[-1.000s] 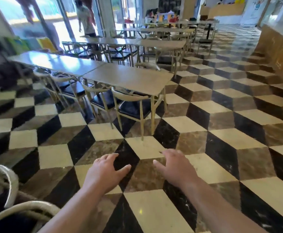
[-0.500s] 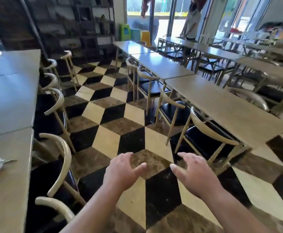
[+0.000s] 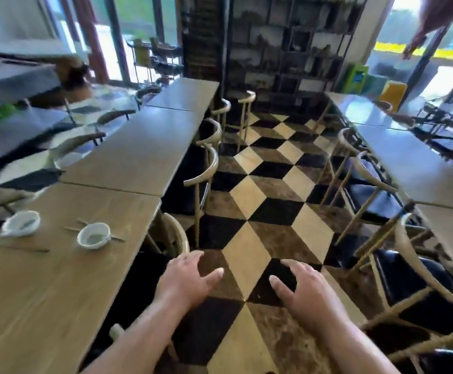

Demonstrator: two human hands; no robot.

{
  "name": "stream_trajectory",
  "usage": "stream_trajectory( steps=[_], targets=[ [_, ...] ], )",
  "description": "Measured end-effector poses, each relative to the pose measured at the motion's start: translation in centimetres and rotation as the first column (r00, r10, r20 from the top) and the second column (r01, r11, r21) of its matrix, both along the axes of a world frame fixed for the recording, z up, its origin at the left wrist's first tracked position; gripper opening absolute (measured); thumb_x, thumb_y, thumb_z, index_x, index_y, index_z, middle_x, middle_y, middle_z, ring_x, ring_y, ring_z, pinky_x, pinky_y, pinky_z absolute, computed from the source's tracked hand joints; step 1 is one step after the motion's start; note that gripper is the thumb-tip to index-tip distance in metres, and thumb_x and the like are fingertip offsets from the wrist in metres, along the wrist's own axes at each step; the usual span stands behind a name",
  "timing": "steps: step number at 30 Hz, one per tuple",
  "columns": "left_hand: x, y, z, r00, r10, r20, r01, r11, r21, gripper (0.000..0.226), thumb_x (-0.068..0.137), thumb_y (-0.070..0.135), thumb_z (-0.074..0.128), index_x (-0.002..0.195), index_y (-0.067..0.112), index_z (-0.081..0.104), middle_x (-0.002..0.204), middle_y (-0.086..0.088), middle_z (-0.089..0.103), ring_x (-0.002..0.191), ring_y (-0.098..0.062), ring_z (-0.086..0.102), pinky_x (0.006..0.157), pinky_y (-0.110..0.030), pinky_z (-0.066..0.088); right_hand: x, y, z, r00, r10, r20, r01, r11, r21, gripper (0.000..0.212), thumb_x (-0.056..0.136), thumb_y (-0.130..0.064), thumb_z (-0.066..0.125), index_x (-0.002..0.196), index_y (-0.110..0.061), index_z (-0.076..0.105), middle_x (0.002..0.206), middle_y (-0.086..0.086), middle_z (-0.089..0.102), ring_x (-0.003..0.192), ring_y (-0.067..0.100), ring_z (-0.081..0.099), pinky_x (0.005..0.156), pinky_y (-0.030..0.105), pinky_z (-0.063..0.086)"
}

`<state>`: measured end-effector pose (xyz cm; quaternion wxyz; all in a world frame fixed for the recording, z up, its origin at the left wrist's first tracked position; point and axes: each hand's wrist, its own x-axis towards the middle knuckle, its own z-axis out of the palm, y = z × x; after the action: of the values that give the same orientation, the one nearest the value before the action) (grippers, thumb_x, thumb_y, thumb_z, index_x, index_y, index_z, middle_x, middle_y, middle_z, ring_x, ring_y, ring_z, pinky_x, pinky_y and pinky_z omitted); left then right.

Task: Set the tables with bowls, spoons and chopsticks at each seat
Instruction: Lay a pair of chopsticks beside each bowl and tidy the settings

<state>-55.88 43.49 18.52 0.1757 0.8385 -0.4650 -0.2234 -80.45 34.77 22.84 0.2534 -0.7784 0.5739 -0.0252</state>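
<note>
Standing in aisle, nothing carried

Chairs (image 3: 203, 182) line both sides of the checkered floor (image 3: 247, 244), tucked against long counters. At lower left, the near counter (image 3: 44, 292) carries a left bowl (image 3: 22, 223) and a right bowl (image 3: 94, 236), with chopsticks (image 3: 71, 228) at the latter. Since 0.5 s ago the view has swung left and a second bowl is visible. Left hand (image 3: 185, 279) and right hand (image 3: 306, 290) are held out palms down, fingers loosely spread, grasping nothing.

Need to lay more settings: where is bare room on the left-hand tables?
Near table: bare from the two bowls and their chopsticks down to its near edge; that far strip is crowded. Next table beyond the seam: bare across its middle and aisle side.
</note>
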Motion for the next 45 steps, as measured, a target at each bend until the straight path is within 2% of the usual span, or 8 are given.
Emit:
stream_trajectory(
  steps=[6, 13, 20, 25, 28, 33, 39, 45],
  targets=[
    [7.2, -0.6, -1.2, 0.913, 0.407, 0.028, -0.408, 0.912, 0.033, 0.091, 0.085, 0.083, 0.047, 0.158, 0.029, 0.046, 0.16, 0.002, 0.051, 0.146, -0.021, 0.048, 0.12, -0.043, 0.043, 12.1, -9.4, -1.7, 0.938, 0.334, 0.095, -0.341, 0.938, 0.067, 0.069, 0.097, -0.069, 0.056, 0.156, -0.033, 0.046, 0.159, -0.008, 0.051, 0.149, 0.014, 0.044, 0.119, 0.037, 0.041],
    [10.3, 4.3, -0.4, 0.639, 0.769, 0.025, -0.768, 0.635, 0.086, 0.083, 0.085, 0.08, 0.053, 0.153, 0.033, 0.051, 0.152, 0.005, 0.057, 0.139, -0.026, 0.052, 0.112, -0.041, 0.046, 25.4, -10.8, -1.5, 0.681, 0.718, 0.146, -0.731, 0.677, 0.082, 0.062, 0.099, -0.066, 0.054, 0.152, -0.035, 0.051, 0.149, -0.01, 0.057, 0.131, 0.011, 0.055, 0.109, 0.032, 0.049],
    [8.7, 15.1, -2.2, 0.227, 0.973, -0.048, -0.963, 0.231, 0.136, 0.078, 0.09, 0.076, 0.058, 0.153, 0.031, 0.049, 0.155, 0.006, 0.054, 0.14, -0.02, 0.055, 0.109, -0.04, 0.049, 35.1, -0.8, -3.9, 0.333, 0.934, 0.129, -0.93, 0.303, 0.206, 0.055, 0.099, -0.062, 0.057, 0.148, -0.036, 0.053, 0.144, -0.008, 0.059, 0.112, 0.011, 0.062, 0.102, 0.035, 0.054],
    [8.5, 21.2, -6.2, 0.056, 0.991, -0.118, -0.984, 0.074, 0.16, 0.071, 0.086, 0.077, 0.058, 0.146, 0.039, 0.054, 0.137, 0.01, 0.067, 0.127, -0.018, 0.063, 0.098, -0.037, 0.054, 39.3, 8.0, -7.4, 0.108, 0.992, 0.066, -0.956, 0.086, 0.279, 0.052, 0.102, -0.059, 0.054, 0.149, -0.035, 0.053, 0.148, -0.01, 0.057, 0.12, 0.014, 0.065, 0.1, 0.033, 0.051],
    [9.8, 24.1, -9.5, 0.005, 0.991, -0.137, -0.978, 0.033, 0.205, 0.072, 0.088, 0.076, 0.057, 0.148, 0.036, 0.055, 0.144, 0.01, 0.062, 0.133, -0.016, 0.058, 0.093, -0.033, 0.049, 42.4, 11.9, -10.5, 0.093, 0.994, 0.064, -0.931, 0.064, 0.36, 0.047, 0.103, -0.057, 0.054, 0.144, -0.035, 0.056, 0.137, -0.011, 0.063, 0.09, 0.003, 0.065, 0.087, 0.029, 0.05],
    [11.8, 28.2, -16.9, -0.089, 0.978, -0.187, -0.951, -0.027, 0.309, 0.066, 0.089, 0.073, 0.06, 0.144, 0.036, 0.061, 0.142, 0.011, 0.065, 0.13, -0.016, 0.061, 0.103, -0.036, 0.053, 47.3, 16.4, -18.6, 0.125, 0.992, 0.016, -0.876, 0.103, 0.471, 0.035, 0.101, -0.052, 0.053, 0.128, -0.032, 0.064, 0.116, -0.008, 0.073, 0.087, 0.008, 0.066, 0.077, 0.032, 0.058],
    [15.0, 29.0, -24.3, -0.212, 0.945, -0.248, -0.918, -0.106, 0.382, 0.045, 0.096, 0.053, 0.067, 0.133, 0.027, 0.069, 0.117, 0.013, 0.07, 0.103, -0.011, 0.066, 0.08, -0.03, 0.049, 50.0, 20.5, -26.2, 0.263, 0.965, 0.012, -0.798, 0.21, 0.565, 0.019, 0.098, -0.043, 0.061, 0.108, -0.028, 0.067, 0.085, -0.004, 0.074, 0.073, 0.015, 0.07, 0.059, 0.027, 0.05],
    [16.6, 27.4, -27.4, -0.202, 0.964, -0.175, -0.927, -0.13, 0.351, 0.024, 0.097, 0.049, 0.071, 0.113, 0.031, 0.073, 0.096, 0.02, 0.07, 0.087, -0.004, 0.065, 0.067, -0.023, 0.046, 50.6, 22.7, -30.4, 0.116, 0.993, -0.031, -0.871, 0.117, 0.477, 0.021, 0.094, -0.04, 0.062, 0.109, -0.026, 0.062, 0.084, -0.007, 0.068, 0.073, 0.014, 0.063, 0.053, 0.029, 0.043]
  ],
)
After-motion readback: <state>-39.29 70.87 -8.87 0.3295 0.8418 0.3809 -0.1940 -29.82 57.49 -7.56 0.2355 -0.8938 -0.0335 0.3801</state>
